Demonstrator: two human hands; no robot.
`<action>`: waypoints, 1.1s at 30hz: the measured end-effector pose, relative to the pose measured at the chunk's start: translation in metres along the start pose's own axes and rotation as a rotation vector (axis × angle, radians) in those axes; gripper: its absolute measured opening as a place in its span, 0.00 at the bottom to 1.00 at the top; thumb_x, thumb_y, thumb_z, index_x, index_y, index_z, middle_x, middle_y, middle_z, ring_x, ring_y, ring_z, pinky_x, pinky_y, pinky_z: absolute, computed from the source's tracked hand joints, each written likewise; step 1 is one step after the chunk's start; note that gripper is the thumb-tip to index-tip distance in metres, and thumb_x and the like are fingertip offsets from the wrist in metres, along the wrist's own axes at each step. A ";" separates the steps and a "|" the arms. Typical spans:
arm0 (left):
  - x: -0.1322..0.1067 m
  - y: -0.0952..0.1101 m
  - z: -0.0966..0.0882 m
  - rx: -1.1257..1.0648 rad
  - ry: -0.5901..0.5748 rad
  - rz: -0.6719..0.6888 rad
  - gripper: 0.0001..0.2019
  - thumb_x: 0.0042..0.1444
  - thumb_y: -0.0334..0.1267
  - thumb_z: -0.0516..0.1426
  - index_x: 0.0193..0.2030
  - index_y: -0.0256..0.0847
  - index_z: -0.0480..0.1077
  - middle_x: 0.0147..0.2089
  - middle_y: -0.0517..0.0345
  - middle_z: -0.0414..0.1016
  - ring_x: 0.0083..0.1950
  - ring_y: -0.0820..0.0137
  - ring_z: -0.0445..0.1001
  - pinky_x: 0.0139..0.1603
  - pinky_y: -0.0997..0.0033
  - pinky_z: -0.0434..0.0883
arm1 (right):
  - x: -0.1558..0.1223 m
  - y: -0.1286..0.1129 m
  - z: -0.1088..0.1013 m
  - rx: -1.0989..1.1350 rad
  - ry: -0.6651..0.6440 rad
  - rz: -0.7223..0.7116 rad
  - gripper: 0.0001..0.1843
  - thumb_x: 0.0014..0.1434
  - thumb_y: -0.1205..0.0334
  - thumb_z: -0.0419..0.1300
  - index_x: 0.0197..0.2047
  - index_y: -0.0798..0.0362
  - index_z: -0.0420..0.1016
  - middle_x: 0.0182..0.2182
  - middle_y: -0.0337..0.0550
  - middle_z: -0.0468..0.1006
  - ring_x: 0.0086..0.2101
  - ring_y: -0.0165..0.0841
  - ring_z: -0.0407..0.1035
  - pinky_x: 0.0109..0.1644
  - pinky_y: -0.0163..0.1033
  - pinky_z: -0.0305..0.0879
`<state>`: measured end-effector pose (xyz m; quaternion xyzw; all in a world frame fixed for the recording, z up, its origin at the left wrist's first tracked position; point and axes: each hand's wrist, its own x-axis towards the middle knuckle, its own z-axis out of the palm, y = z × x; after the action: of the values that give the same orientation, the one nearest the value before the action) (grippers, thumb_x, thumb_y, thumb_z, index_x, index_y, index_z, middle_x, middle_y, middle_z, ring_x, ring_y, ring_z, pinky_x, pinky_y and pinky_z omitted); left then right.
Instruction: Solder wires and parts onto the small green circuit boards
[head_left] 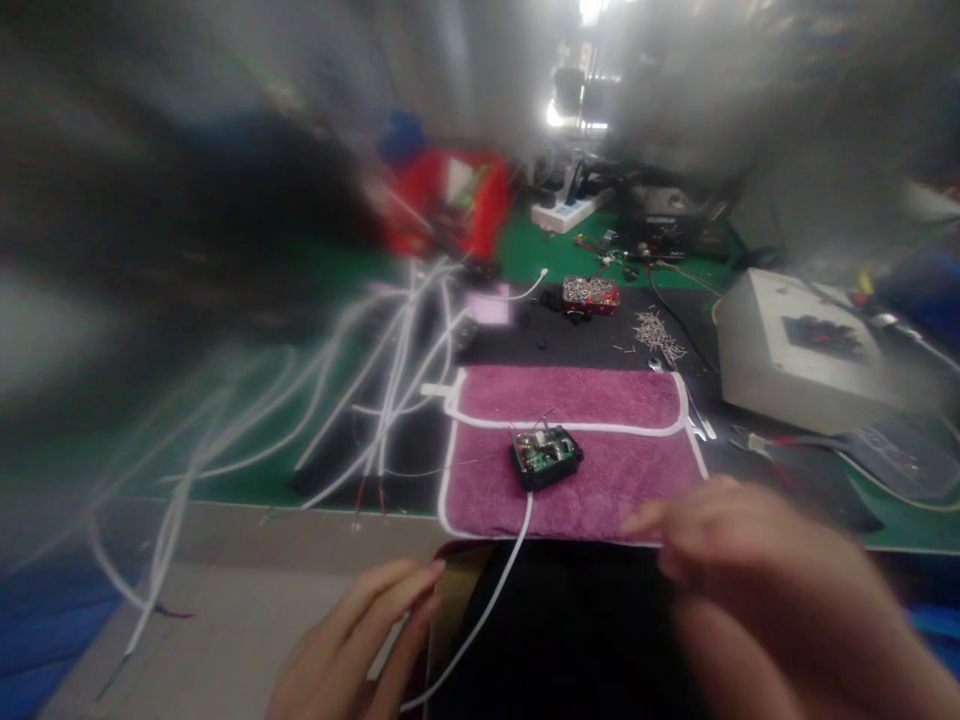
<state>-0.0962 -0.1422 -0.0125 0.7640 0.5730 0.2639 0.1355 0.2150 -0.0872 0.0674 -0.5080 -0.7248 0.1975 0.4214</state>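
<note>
My left hand (360, 640) is low in the head view, off the table's front edge, with a gap between fingers and thumb and nothing visible in it. At the lower right, my right hand (780, 590) is blurred; its fingers reach toward the cloth's front right corner, loosely bent and apart, and no held thing shows. Between and beyond the hands, a small black case with a green circuit board (546, 456) lies on a purple cloth (615, 480) with white edging. From it a white cable (514, 570) hangs over the front edge, passing close to my left hand.
Several white cables (397, 370) with bare wire ends spread over the left side. Behind the cloth are a red tray of screws (591, 294) and a loose screw pile (656, 335). A white box (795, 350) stands right, a red bin (450, 205) and power strip (566, 212) farther back.
</note>
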 end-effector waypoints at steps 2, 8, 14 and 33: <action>0.025 0.002 -0.007 0.238 0.138 0.044 0.15 0.75 0.37 0.59 0.65 0.47 0.75 0.59 0.51 0.83 0.52 0.64 0.87 0.52 0.71 0.82 | 0.018 0.010 0.014 -0.044 0.017 -0.120 0.20 0.73 0.59 0.65 0.66 0.42 0.72 0.51 0.47 0.78 0.50 0.43 0.76 0.52 0.51 0.80; 0.070 -0.012 -0.011 0.601 0.130 0.042 0.16 0.74 0.32 0.59 0.66 0.42 0.75 0.65 0.47 0.81 0.43 0.64 0.87 0.36 0.68 0.77 | 0.033 0.045 0.064 -0.228 -0.086 -0.257 0.19 0.74 0.62 0.66 0.66 0.51 0.73 0.62 0.55 0.69 0.58 0.47 0.66 0.57 0.56 0.77; 0.084 -0.002 -0.011 0.181 0.289 0.014 0.09 0.74 0.32 0.60 0.57 0.41 0.78 0.53 0.56 0.83 0.50 0.68 0.84 0.58 0.68 0.76 | 0.012 0.060 0.050 -0.174 -0.081 -0.195 0.15 0.73 0.66 0.65 0.61 0.50 0.74 0.62 0.54 0.69 0.60 0.44 0.67 0.60 0.54 0.76; 0.141 0.039 0.039 -0.403 0.483 -0.157 0.10 0.69 0.37 0.65 0.55 0.49 0.84 0.35 0.64 0.68 0.33 0.76 0.69 0.35 0.77 0.71 | 0.145 0.075 -0.047 0.072 0.032 0.269 0.16 0.71 0.48 0.69 0.54 0.49 0.83 0.47 0.44 0.83 0.44 0.37 0.78 0.52 0.42 0.78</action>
<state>-0.0146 -0.0174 0.0104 0.5903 0.5820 0.5346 0.1642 0.2771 0.0680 0.0999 -0.5883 -0.6356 0.2700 0.4208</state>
